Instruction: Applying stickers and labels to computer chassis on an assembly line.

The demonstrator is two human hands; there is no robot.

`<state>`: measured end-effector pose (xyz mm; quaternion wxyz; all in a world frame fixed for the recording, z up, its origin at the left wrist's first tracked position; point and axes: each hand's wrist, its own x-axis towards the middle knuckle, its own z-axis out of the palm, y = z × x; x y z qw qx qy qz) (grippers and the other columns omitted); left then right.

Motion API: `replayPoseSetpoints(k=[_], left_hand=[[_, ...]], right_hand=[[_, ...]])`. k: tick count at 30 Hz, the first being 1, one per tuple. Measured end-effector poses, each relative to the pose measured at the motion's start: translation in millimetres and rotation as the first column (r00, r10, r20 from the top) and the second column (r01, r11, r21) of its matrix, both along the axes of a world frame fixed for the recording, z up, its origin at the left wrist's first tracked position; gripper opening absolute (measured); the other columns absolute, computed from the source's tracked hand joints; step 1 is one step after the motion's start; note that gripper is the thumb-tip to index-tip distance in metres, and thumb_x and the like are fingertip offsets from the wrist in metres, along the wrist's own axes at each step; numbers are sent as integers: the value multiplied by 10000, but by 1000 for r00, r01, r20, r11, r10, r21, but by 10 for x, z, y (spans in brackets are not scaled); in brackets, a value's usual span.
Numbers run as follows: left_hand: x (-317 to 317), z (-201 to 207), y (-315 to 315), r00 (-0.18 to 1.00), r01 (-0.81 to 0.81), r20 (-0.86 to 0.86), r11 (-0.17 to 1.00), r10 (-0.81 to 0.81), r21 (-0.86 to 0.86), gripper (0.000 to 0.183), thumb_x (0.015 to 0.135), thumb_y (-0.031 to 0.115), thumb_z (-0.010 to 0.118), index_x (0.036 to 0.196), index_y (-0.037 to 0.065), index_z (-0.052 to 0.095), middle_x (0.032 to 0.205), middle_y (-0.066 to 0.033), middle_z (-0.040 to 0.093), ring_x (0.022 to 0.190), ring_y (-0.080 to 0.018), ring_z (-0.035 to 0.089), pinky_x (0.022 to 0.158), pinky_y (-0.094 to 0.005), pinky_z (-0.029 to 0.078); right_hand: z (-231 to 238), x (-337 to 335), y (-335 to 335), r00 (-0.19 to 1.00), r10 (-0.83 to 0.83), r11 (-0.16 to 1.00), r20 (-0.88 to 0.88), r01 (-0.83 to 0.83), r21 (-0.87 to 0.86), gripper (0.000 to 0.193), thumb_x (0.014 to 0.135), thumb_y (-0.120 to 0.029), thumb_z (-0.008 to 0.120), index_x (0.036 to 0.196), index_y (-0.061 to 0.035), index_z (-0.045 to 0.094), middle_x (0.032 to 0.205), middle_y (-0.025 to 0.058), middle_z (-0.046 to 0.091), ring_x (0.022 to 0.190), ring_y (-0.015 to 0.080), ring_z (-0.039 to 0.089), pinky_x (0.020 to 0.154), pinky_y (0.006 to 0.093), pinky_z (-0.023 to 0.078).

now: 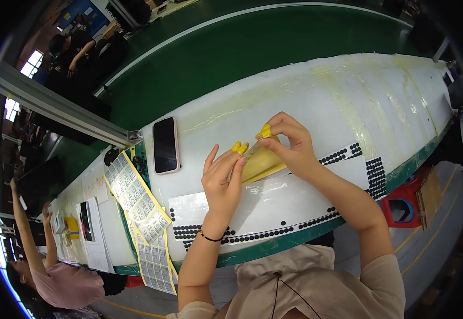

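Observation:
A thin, yellowish, see-through sheet (pixel 261 162) stands tilted above the bench between my two hands. My left hand (pixel 222 184) is closed in a pinch at its left edge, with yellow covers on two fingertips. The raised upper right corner is pinched by the thumb and a yellow-covered finger of my right hand (pixel 294 144). Below them lies a long white sheet (pixel 266 204) with rows of small round black stickers along its near edge and left end. More black round stickers (pixel 376 178) sit in a block at the right end. My fingers hide part of the yellowish sheet's edges.
A dark-screened phone (pixel 166 144) lies left of my hands. Yellow-edged label sheets (pixel 135 194) hang over the bench's near edge. The padded white bench top (pixel 274 106) has clear tape strips. A co-worker in pink (pixel 72 284) sits at left; a red stool (pixel 406 199) stands at right.

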<state>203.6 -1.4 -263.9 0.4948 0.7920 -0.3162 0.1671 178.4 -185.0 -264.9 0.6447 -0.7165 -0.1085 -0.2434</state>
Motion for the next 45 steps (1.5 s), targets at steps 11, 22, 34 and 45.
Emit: replayPoseSetpoints(k=[11,22,34,45], left_hand=[[14,31,-12,999,-10,-52,1000,10,0,124,857,54,635,949,-14,681,922,-138,706,865,-259,680,1039,-472,375],[44,-65,71,1000,27,-15,997,-28,-75,98,857,28,606,905,-15,680,851,-151,696,835,-269,679,1045,-494,371],[-14,-78,-20,999,8,-29,981,-14,-193,153,889,83,582,981,-13,657,884,-128,689,836,-257,661,1052,-463,367],[9,-158,-71,998,58,-8,977,-61,-206,147,895,89,562,968,-5,647,872,-142,690,819,-275,659,1073,-475,353]], right_hand=[[-18,30,-59,998,-53,996,17,52,71,82,801,26,669,872,-14,670,911,61,575,888,152,532,818,263,412],[-82,109,-21,990,-129,991,51,130,-14,63,798,27,668,841,1,631,893,63,560,870,177,523,794,276,419],[-232,75,-146,990,-135,987,-50,139,83,78,930,-63,556,928,6,592,999,32,531,913,116,502,837,227,385],[-341,134,-290,977,-195,979,-85,199,42,148,946,-117,562,967,24,602,1062,38,574,979,128,535,911,256,404]])
